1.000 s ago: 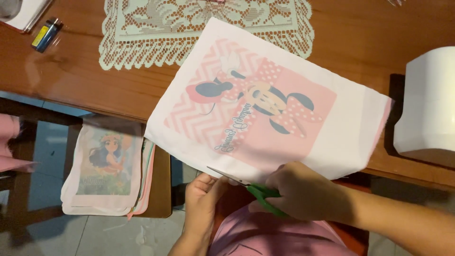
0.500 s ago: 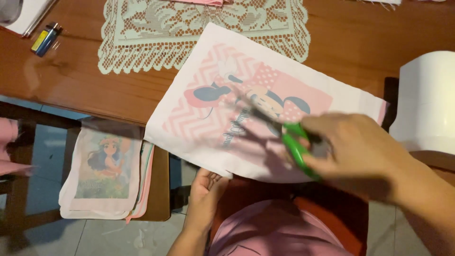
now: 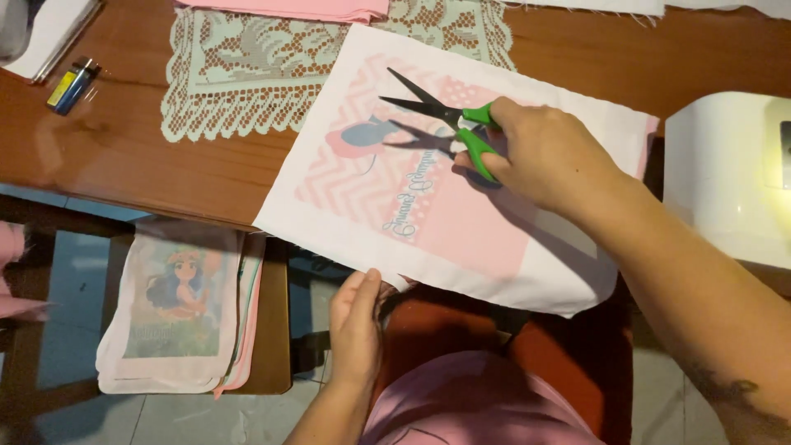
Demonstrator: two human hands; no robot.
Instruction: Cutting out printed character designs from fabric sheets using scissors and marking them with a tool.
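Note:
A white fabric panel (image 3: 511, 247) with a pink chevron cartoon print lies on the wooden table (image 3: 124, 156), its near edge hanging over the table's front. My right hand (image 3: 548, 152) holds green-handled scissors (image 3: 445, 115) above the print, blades open and pointing left. My left hand (image 3: 356, 317) sits below the table edge and pinches the panel's hanging lower edge.
A lace doily (image 3: 247, 62) lies behind the panel, with pink folded cloth (image 3: 288, 8) at the far edge. A lighter (image 3: 70, 82) rests at the far left. A white sewing machine (image 3: 725, 177) stands at the right. A stack of printed panels (image 3: 177, 309) lies on a low stool.
My right hand has carried the scissors from the panel's near edge up and over the print. The left hand has stayed at the hanging edge.

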